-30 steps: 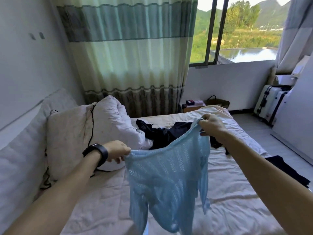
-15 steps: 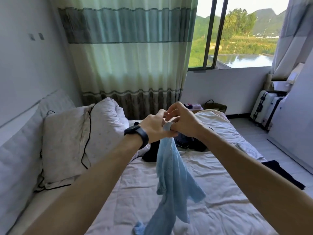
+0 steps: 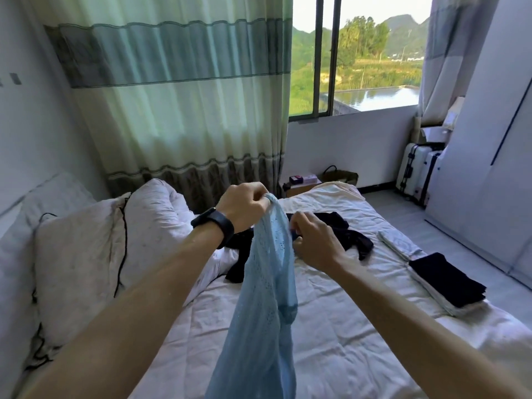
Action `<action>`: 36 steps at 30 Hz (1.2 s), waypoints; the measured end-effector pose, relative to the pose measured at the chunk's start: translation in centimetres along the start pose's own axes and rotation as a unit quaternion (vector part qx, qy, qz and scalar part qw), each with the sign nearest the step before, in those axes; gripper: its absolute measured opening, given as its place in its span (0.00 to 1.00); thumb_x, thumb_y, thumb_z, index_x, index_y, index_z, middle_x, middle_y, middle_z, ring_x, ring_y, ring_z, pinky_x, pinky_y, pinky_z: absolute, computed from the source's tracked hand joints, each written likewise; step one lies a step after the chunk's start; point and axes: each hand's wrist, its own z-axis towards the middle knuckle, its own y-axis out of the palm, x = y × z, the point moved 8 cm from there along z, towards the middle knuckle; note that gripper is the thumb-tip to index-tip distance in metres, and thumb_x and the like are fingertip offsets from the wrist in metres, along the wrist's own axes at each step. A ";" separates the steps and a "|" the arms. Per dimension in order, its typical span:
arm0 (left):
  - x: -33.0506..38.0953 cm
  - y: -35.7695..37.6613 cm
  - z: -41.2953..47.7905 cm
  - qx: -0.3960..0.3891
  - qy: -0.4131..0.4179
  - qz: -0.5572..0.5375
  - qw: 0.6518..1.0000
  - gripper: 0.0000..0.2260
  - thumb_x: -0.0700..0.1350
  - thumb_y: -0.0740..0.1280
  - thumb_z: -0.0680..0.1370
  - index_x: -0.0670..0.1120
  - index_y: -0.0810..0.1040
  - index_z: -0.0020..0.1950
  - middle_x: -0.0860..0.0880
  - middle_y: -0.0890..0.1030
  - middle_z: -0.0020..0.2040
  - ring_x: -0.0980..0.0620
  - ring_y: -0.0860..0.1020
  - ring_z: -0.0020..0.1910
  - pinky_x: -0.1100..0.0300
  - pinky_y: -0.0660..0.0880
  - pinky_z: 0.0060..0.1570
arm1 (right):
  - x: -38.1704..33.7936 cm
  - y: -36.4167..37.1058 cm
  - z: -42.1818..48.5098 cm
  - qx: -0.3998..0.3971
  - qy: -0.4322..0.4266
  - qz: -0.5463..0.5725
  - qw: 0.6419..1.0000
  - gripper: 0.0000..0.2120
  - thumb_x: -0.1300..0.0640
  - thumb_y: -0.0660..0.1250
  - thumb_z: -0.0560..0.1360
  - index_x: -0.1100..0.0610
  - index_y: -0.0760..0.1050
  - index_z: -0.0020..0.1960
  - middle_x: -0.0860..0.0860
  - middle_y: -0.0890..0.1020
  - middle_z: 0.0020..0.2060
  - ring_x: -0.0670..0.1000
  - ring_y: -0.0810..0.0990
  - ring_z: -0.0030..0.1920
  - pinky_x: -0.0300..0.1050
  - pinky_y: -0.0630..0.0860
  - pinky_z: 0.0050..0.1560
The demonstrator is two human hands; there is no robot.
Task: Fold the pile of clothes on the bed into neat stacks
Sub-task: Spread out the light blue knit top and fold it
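Pale blue knit top (image 3: 266,298) is hanging above the middle of the bed (image 3: 345,355), its upper edge bunched in the tight grip of the left hand (image 3: 241,205). The right hand (image 3: 313,243) seems to be pinching its side edge, though the fingers are blurring. Black clothes (image 3: 342,228) are lying toward the bed's far end, and a folded stack (image 3: 449,286) is sitting at its right edge.

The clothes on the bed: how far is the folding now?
Done: a folded black garment lies on folded pale cloth at the right edge of the bed. In hand: the left hand holds up the light blue top, and the right hand pinches its edge. Left: the loose black clothes behind the hands.
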 end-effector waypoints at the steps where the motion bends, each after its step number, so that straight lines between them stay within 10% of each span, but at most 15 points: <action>1: -0.3 -1.0 0.1 0.035 -0.010 -0.037 0.999 0.06 0.48 0.64 0.78 0.51 0.81 0.46 0.53 0.82 0.39 0.54 0.79 0.40 0.65 0.72 0.38 | 1.3 1.1 -0.5 -0.041 0.047 -0.022 0.998 0.10 0.64 0.65 0.71 0.52 0.73 0.47 0.49 0.75 0.45 0.57 0.76 0.42 0.50 0.75 0.42; 7: -1.9 -5.2 0.7 0.073 -0.004 -0.164 0.984 0.06 0.55 0.64 0.76 0.57 0.76 0.40 0.54 0.78 0.36 0.62 0.73 0.31 0.63 0.70 0.33 | 2.7 7.6 -4.8 -0.235 0.227 0.354 0.876 0.17 0.39 0.72 0.71 0.45 0.78 0.57 0.42 0.83 0.47 0.45 0.80 0.47 0.42 0.74 0.43; 10: -2.9 -6.2 0.7 0.104 -0.002 -0.145 0.984 0.08 0.54 0.65 0.80 0.57 0.75 0.40 0.55 0.76 0.34 0.60 0.73 0.31 0.64 0.69 0.30 | 1.0 10.0 -5.4 -0.275 0.128 0.230 0.925 0.09 0.46 0.72 0.71 0.48 0.82 0.48 0.42 0.83 0.38 0.42 0.77 0.37 0.41 0.76 0.42; 15: -10.4 -11.8 -1.9 0.258 -0.077 -0.106 0.957 0.10 0.49 0.66 0.81 0.56 0.73 0.39 0.54 0.74 0.32 0.56 0.71 0.30 0.66 0.70 0.32 | 6.5 4.8 -2.5 -0.072 0.164 0.163 0.970 0.06 0.60 0.70 0.78 0.52 0.80 0.43 0.51 0.83 0.40 0.52 0.80 0.39 0.48 0.77 0.42; 21: -15.6 -12.7 -4.0 0.171 -0.119 0.025 0.978 0.16 0.62 0.64 0.78 0.50 0.79 0.51 0.48 0.82 0.43 0.47 0.78 0.45 0.53 0.74 0.48 | 5.5 -3.6 4.5 0.040 0.224 0.302 0.926 0.09 0.50 0.58 0.85 0.54 0.70 0.51 0.57 0.80 0.43 0.55 0.85 0.28 0.46 0.80 0.23; 26: -15.4 -12.1 -4.6 0.117 -0.110 -0.052 0.986 0.13 0.52 0.64 0.82 0.58 0.78 0.38 0.62 0.80 0.35 0.71 0.77 0.38 0.79 0.67 0.37 | 1.5 -7.9 7.4 0.064 0.120 0.114 0.984 0.14 0.45 0.67 0.81 0.55 0.70 0.54 0.47 0.76 0.40 0.47 0.74 0.38 0.47 0.67 0.37; 32: -18.0 -12.1 -6.4 -0.012 -0.177 -0.137 0.974 0.26 0.76 0.69 0.64 0.57 0.86 0.46 0.63 0.76 0.46 0.70 0.78 0.47 0.59 0.74 0.55 | 0.7 -8.9 8.0 0.008 0.056 0.032 0.998 0.22 0.51 0.78 0.72 0.58 0.77 0.60 0.56 0.77 0.56 0.57 0.75 0.53 0.48 0.71 0.54; 36: -17.6 -11.7 -7.5 -0.123 -0.196 -0.075 0.970 0.22 0.70 0.76 0.61 0.60 0.85 0.49 0.57 0.84 0.49 0.67 0.72 0.54 0.58 0.64 0.68 | 2.2 -7.2 6.3 -0.087 0.085 -0.035 0.992 0.30 0.52 0.78 0.67 0.54 0.74 0.67 0.56 0.71 0.60 0.59 0.74 0.60 0.58 0.71 0.67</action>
